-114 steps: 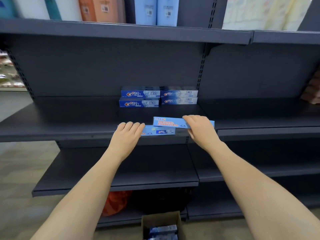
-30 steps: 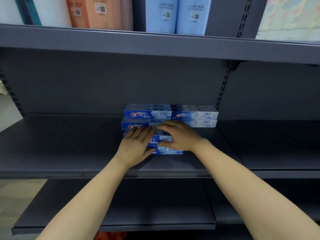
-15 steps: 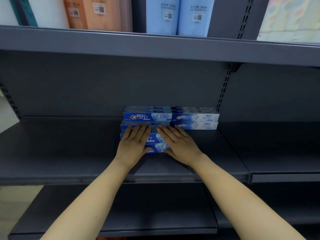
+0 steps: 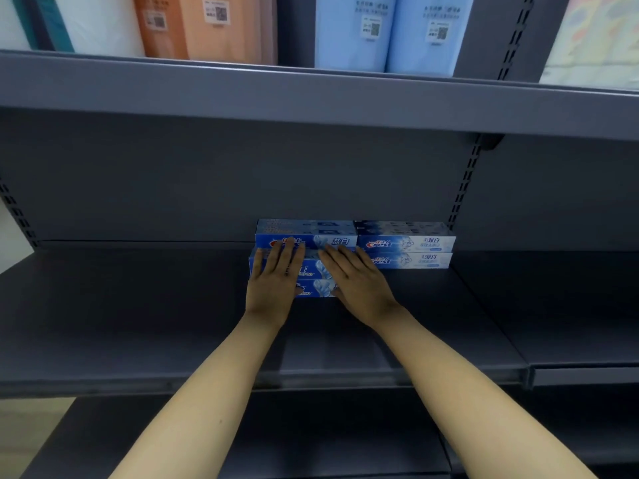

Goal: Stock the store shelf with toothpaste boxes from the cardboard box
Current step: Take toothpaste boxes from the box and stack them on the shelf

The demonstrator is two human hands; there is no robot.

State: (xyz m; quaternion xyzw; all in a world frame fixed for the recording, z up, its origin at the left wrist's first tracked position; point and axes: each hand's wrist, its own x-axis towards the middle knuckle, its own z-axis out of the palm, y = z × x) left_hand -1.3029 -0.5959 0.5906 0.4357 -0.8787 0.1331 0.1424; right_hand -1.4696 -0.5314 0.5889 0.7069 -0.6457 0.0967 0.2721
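Two stacked blue toothpaste boxes (image 4: 316,276) lie on the dark grey shelf (image 4: 138,323), just in front of a back row of blue boxes (image 4: 332,238). A paler stack of toothpaste boxes (image 4: 411,250) stands to the right of that row. My left hand (image 4: 275,281) lies flat on the front stack's left half, fingers straight and reaching the back row. My right hand (image 4: 356,281) presses flat on the stack's right half, fingers spread. The cardboard box is out of view.
An upper shelf (image 4: 311,98) overhangs, carrying orange packs (image 4: 207,25) and light blue packs (image 4: 387,29). A slotted upright (image 4: 463,188) runs down the back panel at right. A lower shelf (image 4: 311,437) juts out beneath my forearms.
Both hands have pushed the front stack of two boxes back against the rear row. My right hand's fingers went from curled over the boxes to flat. The view has come closer to the shelf.
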